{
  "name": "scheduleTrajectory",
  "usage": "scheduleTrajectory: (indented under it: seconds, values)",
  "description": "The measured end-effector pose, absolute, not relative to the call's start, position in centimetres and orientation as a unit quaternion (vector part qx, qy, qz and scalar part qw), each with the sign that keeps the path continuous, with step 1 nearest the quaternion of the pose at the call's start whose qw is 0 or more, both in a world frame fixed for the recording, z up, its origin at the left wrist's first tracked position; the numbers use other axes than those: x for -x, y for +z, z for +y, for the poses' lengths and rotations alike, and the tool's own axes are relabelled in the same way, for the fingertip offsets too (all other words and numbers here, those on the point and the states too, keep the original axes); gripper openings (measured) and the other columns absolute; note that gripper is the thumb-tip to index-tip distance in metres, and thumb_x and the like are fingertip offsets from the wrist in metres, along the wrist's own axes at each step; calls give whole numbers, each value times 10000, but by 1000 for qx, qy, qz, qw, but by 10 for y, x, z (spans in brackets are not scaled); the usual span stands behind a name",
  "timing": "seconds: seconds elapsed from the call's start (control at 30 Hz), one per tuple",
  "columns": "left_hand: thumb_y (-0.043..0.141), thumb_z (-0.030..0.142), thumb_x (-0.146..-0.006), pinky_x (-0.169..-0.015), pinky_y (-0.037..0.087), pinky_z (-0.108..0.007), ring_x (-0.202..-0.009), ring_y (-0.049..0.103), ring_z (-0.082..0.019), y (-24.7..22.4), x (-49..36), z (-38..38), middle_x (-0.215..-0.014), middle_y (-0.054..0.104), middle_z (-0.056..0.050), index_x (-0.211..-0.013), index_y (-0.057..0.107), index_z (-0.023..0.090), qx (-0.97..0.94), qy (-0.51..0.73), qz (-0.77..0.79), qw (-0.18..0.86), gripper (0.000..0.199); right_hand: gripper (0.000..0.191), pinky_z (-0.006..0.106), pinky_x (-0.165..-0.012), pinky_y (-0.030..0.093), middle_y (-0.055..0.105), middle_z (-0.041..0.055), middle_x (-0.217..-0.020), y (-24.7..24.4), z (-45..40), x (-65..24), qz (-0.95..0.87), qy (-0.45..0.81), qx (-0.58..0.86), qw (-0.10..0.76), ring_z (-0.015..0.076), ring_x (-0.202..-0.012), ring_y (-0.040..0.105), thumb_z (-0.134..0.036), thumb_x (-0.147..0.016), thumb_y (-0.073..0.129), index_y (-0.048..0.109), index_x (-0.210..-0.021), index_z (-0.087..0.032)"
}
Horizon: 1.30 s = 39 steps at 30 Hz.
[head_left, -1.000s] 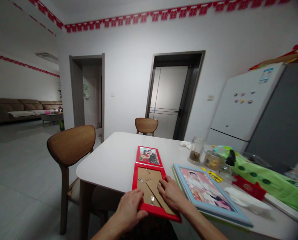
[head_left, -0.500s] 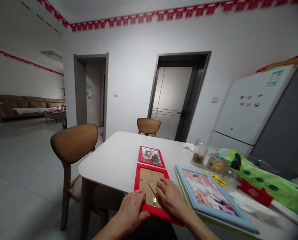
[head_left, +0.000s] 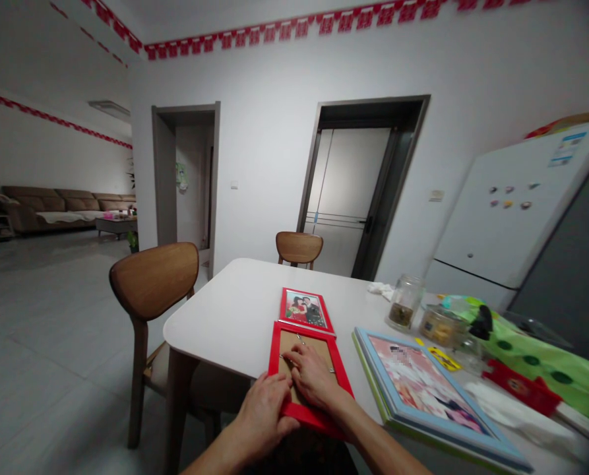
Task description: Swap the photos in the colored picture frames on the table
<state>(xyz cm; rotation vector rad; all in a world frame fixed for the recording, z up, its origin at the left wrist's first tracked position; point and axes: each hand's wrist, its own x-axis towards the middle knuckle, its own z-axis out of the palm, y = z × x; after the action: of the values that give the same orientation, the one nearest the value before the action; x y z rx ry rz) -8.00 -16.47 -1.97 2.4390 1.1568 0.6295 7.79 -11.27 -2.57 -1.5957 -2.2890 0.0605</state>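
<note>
A red photo frame lies face down at the table's near edge, its brown backing board upward. My left hand grips the frame's near left corner, fingers on top and thumb at the near rim. Across the board reaches my right hand, fingers bent and close together at the left side, pressing at a small metal clip that they mostly hide. Another metal clip shows at the board's far side, and one by the right rim. Just beyond lies a second red frame with a couple's picture facing up.
To the right, a light blue picture frame lies on a green one. Behind it stand a glass jar, a round container and a green package. Wooden chairs flank the white table.
My right hand has moved left across the backing board, from its right part to the clip at the left. My left hand keeps its hold on the corner. The view has shifted slightly.
</note>
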Motion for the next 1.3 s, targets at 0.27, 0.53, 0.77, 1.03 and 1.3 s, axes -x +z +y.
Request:
scheduleTrajectory:
  seconds: [0.27, 0.53, 0.77, 1.03, 1.3]
  values:
    - [627, 300, -653, -970, 256, -324, -1100, 409, -216, -19, 83, -169, -1185, 487, -98, -1124, 474, 143, -859, 222, 426, 176, 520, 366, 247, -783, 331, 579, 60, -1003, -25, -98, -89, -764, 33, 605, 221, 165, -920, 493, -212, -744, 387, 533, -1080, -210]
    - [663, 294, -600, -964, 270, -325, -1063, 439, -222, -14, 87, -177, -1153, 513, -86, -1100, 484, 148, -862, 208, 426, 178, 550, 207, 239, -585, 359, 645, 65, -762, -25, -58, -98, -657, 34, 725, 203, 179, -727, 571, -314, -722, 460, 628, -734, -193]
    - [637, 271, -604, -973, 260, -310, -1082, 425, -220, -13, 87, -178, -1170, 497, -100, -1115, 476, 124, -857, 199, 439, 181, 555, 193, 274, -591, 379, 640, 124, -798, -30, -42, -95, -615, 45, 758, 215, 221, -748, 581, -293, -692, 494, 620, -724, -150]
    - [686, 231, -545, -1010, 140, -412, -1190, 291, -261, -19, 66, -172, -1291, 359, -125, -1091, 484, 141, -894, 147, 388, 169, 590, 302, 251, -629, 396, 658, 68, -726, -16, -59, -112, -646, 98, 685, 322, 175, -696, 587, -335, -741, 382, 624, -682, -163]
    - [559, 159, -609, -975, 245, -373, -1141, 358, -259, -18, 53, -167, -1249, 403, -149, -1189, 375, 105, -875, 191, 397, 200, 611, 377, 260, -603, 451, 637, 87, -878, -3, -101, -148, -556, 217, 639, 485, 173, -759, 597, -390, -734, 351, 558, -928, -142]
